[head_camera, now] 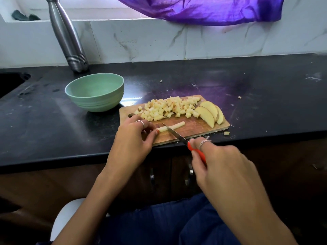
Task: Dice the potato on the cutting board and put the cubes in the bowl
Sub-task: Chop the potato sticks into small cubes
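Note:
A wooden cutting board point(194, 129) lies on the black counter. A heap of potato cubes point(168, 108) covers its far side, and three potato slices point(211, 113) lean together at its right end. A long potato stick point(175, 125) lies along the near side. My left hand point(136, 137) pinches the stick's left end with its fingertips. My right hand point(221, 161) grips the red handle of a knife point(175, 134), whose blade crosses the stick near my left fingers. The green bowl point(94, 91) stands left of the board, with no cubes visible inside.
A steel bottle point(68, 34) stands behind the bowl against the marble wall. A purple cloth point(212, 9) hangs at the top. Stray potato bits point(226, 133) lie on the counter point(53, 121) around the board. A sink edge point(10, 82) shows at far left.

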Action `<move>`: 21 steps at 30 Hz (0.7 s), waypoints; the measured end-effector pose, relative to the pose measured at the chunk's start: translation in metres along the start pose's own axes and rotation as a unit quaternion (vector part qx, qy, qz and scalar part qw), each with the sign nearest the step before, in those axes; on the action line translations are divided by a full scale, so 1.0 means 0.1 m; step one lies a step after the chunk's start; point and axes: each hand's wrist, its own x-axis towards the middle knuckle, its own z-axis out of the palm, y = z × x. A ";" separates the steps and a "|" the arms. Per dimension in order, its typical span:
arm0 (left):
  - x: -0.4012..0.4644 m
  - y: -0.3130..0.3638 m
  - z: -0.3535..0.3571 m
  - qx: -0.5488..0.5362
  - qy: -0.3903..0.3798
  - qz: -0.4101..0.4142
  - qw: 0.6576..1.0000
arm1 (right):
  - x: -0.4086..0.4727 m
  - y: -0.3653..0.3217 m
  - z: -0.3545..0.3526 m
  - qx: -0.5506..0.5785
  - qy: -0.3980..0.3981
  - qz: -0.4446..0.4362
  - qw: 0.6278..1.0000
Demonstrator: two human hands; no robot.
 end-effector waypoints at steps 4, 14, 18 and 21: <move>0.00 0.00 0.00 0.000 -0.005 0.004 1.000 | -0.09 0.05 -0.14 -0.043 -0.003 0.028 0.999; 0.00 -0.03 -0.02 0.000 -0.012 -0.005 1.000 | 0.02 -0.08 0.10 0.022 -0.006 -0.022 0.999; -0.01 -0.03 -0.02 0.003 -0.011 -0.007 1.000 | -0.11 0.02 0.01 -0.009 0.009 -0.014 1.000; -0.01 -0.03 -0.03 -0.001 -0.013 -0.006 1.000 | -0.06 0.02 0.04 0.015 0.088 -0.003 0.996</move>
